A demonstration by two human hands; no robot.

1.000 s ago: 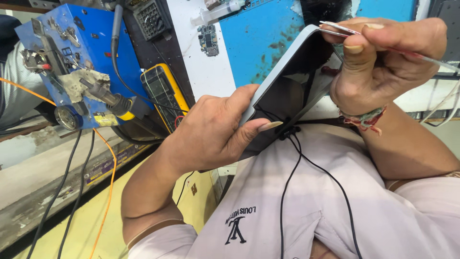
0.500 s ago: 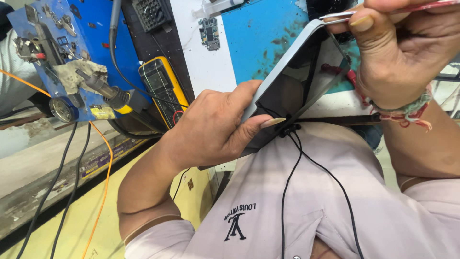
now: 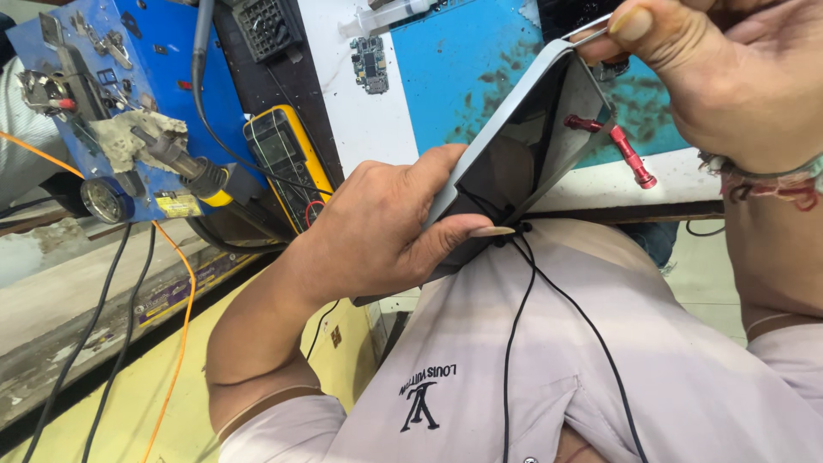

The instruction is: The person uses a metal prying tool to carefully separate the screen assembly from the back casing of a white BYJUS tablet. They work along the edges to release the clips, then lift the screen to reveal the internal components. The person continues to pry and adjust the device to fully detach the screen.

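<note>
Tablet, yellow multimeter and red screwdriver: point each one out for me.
Tablet [image 3: 523,163], head view, on its dark screen.
Yellow multimeter [image 3: 287,159], head view, on its grey display.
Red screwdriver [image 3: 630,154], head view, on its red handle.

Yellow multimeter [image 3: 287,159] lies on the counter [image 3: 377,129], against a blue stand [image 3: 154,86] that carries a soldering iron [image 3: 184,163] with a yellow collar. Small green circuit board [image 3: 370,62] on the white strip, clear syringe [image 3: 386,15] just above it. Blue stained mat [image 3: 463,77] beside. Two red screwdrivers [image 3: 630,154] near the counter edge. Orange cable [image 3: 176,309] and black cables [image 3: 94,334] hang down at left.
</note>
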